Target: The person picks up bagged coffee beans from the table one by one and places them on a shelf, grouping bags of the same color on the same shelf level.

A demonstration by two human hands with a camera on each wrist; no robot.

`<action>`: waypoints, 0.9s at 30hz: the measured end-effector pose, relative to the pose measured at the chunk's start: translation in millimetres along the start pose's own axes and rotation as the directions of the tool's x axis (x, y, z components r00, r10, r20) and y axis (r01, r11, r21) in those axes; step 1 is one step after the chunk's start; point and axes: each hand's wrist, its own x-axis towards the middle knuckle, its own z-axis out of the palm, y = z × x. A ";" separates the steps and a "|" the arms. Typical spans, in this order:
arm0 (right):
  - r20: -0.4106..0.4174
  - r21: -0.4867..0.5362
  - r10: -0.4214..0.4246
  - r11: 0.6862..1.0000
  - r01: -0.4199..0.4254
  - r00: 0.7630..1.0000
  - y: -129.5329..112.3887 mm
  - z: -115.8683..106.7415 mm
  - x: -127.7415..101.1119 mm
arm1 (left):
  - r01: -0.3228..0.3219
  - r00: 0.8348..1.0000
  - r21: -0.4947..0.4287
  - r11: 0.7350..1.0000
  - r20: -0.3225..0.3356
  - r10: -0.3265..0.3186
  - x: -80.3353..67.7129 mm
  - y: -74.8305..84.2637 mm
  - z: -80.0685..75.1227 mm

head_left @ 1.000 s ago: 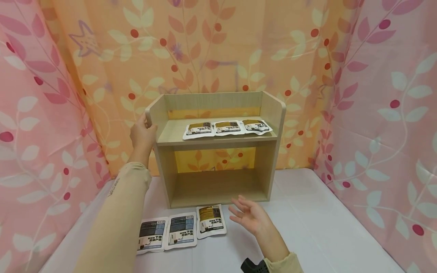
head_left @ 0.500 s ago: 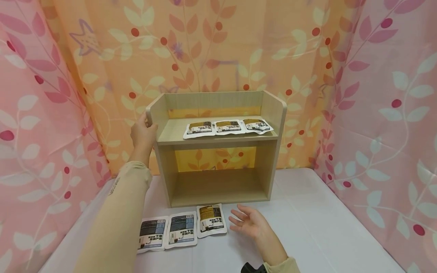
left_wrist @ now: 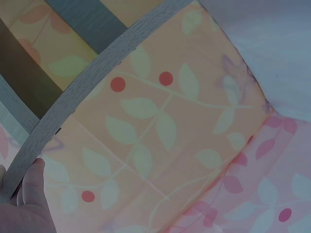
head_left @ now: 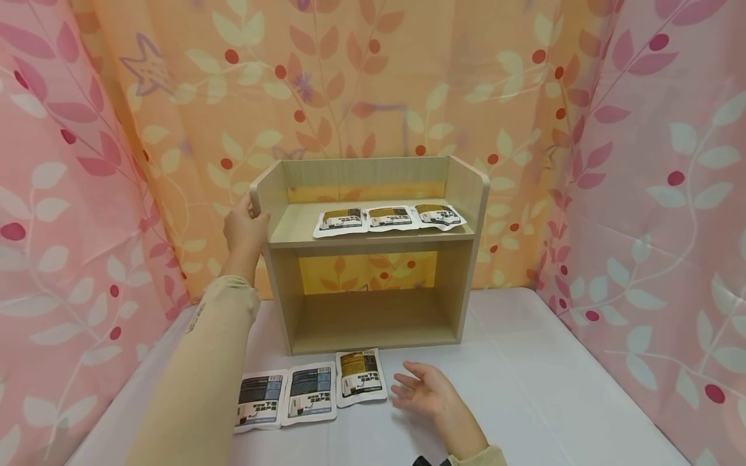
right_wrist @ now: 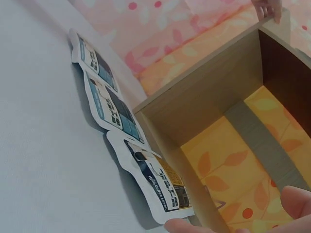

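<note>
The right hand [head_left: 428, 391] lay with relaxed, spread fingers beside the brown packet [head_left: 361, 377] (nearest of three on the table); picking it up seemed next. Farther back, the left hand [head_left: 245, 228] gripped the shelf [head_left: 373, 241] side.

— From where do we see the wooden shelf [head_left: 373, 252]?

— From the head we look forward and down at its open front, from a moderate distance; the whole shelf fits in the view.

— And our left wrist view?

— It sits very close to the shelf's left side panel and looks along its curved edge [left_wrist: 92, 82] toward the curtain behind the shelf.

— The right wrist view?

— It lies low, just in front of the shelf, and faces into the lower compartment [right_wrist: 252, 126].

— All three views share the shelf.
</note>
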 end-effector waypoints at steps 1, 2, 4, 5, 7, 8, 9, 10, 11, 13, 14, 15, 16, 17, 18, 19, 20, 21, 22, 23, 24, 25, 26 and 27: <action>0.003 0.001 0.007 1.000 -0.007 1.000 0.4 -0.7 0.1 | 0.001 1.000 -0.001 1.000 0.002 -0.001 -0.1 0.1 0.1; 0.007 0.003 0.014 1.000 -0.014 1.000 0.8 -1.3 0.2 | 0.002 1.000 -0.003 1.000 0.002 -0.002 -0.1 0.2 0.1; 0.010 0.002 0.022 1.000 -0.022 1.000 2.0 -2.0 0.5 | 0.002 1.000 -0.001 1.000 0.001 -0.002 -0.2 0.3 -0.1; 0.008 0.001 0.023 1.000 -0.023 1.000 2.5 -2.2 0.8 | 0.002 1.000 0.000 1.000 0.000 -0.002 -0.2 0.3 -0.3; 0.012 0.000 0.029 1.000 -0.029 1.000 4.8 -3.2 1.5 | 0.003 1.000 -0.001 1.000 -0.001 -0.003 -0.7 0.5 -0.8; 0.012 0.000 0.033 0.999 -0.033 0.999 5.8 -3.6 1.8 | 0.003 1.000 -0.001 1.000 -0.001 -0.003 -0.8 0.5 -0.9; 0.008 0.001 0.036 0.999 -0.036 0.999 7.0 -4.3 2.2 | 0.004 1.000 -0.002 1.000 0.000 -0.004 -0.8 0.4 -1.0; 0.009 -0.001 0.040 0.999 -0.040 0.999 8.3 -5.1 2.5 | 0.003 1.000 -0.001 1.000 0.001 -0.003 -0.8 0.2 -1.0; 0.007 -0.001 0.044 0.999 -0.044 0.999 9.7 -6.0 2.8 | 0.004 1.000 -0.003 1.000 0.003 -0.004 -0.7 0.0 -0.9; 0.006 0.002 0.057 0.998 -0.057 0.998 12.7 -7.6 2.9 | 0.005 1.000 -0.006 1.000 0.006 -0.005 -0.8 -0.2 -0.6; 0.000 0.003 0.060 0.998 -0.060 0.998 14.0 -8.1 3.1 | 0.005 1.000 -0.005 1.000 0.006 -0.005 -0.9 -0.3 -0.6; -0.002 0.009 0.064 0.998 -0.064 0.998 15.4 -8.5 3.3 | 0.005 1.000 -0.005 1.000 0.006 -0.005 -1.0 -0.3 -0.6; -0.003 0.016 0.069 0.998 -0.069 0.998 16.8 -8.8 3.3 | 0.004 1.000 -0.004 1.000 0.006 -0.004 -1.2 -0.1 -0.4; -0.005 0.030 0.072 0.997 -0.072 0.997 18.2 -8.9 3.4 | 0.002 1.000 -0.004 1.000 0.005 -0.002 -1.5 0.1 -0.3; -0.008 0.047 0.074 0.996 -0.073 0.997 19.4 -8.8 3.8 | 0.001 1.000 -0.003 1.000 0.004 -0.001 -1.9 0.3 -0.4; -0.011 0.063 0.072 0.995 -0.071 0.997 20.4 -8.4 4.3 | 0.000 1.000 -0.002 1.000 0.002 0.000 -2.3 0.6 -0.5; -0.013 0.082 0.073 0.994 -0.072 0.997 21.4 -8.0 5.1 | -0.001 1.000 0.000 1.000 0.000 0.001 -2.5 0.8 -0.6; -0.009 0.099 0.074 0.992 -0.073 0.997 22.8 -7.9 6.0 | 0.000 1.000 0.001 1.000 -0.002 0.000 -2.7 0.9 -0.8; -0.008 0.111 0.073 0.991 -0.072 0.997 23.9 -7.4 7.0 | 0.000 1.000 0.002 1.000 -0.004 0.000 -2.9 1.1 -0.9; -0.008 0.117 0.072 0.991 -0.071 0.997 25.1 -7.1 8.3 | 0.001 1.000 0.003 1.000 -0.006 -0.001 -3.0 1.1 -1.1; -0.006 0.114 0.072 0.991 -0.071 0.997 26.5 -7.0 9.8 | 0.003 1.000 0.003 1.000 -0.007 -0.003 -3.0 1.1 -1.1; -0.011 0.106 0.078 0.991 -0.076 0.997 27.7 -6.7 11.1 | 0.003 1.000 0.003 1.000 -0.008 -0.003 -2.8 1.0 -1.0; -0.013 0.093 0.086 0.992 -0.084 0.996 29.1 -6.4 12.4 | 0.002 1.000 0.005 1.000 -0.008 -0.002 -2.3 0.7 -0.7; -0.018 0.074 0.093 0.993 -0.091 0.996 30.8 -6.4 13.7 | 0.002 1.000 0.003 1.000 -0.008 -0.002 -2.1 0.5 -0.4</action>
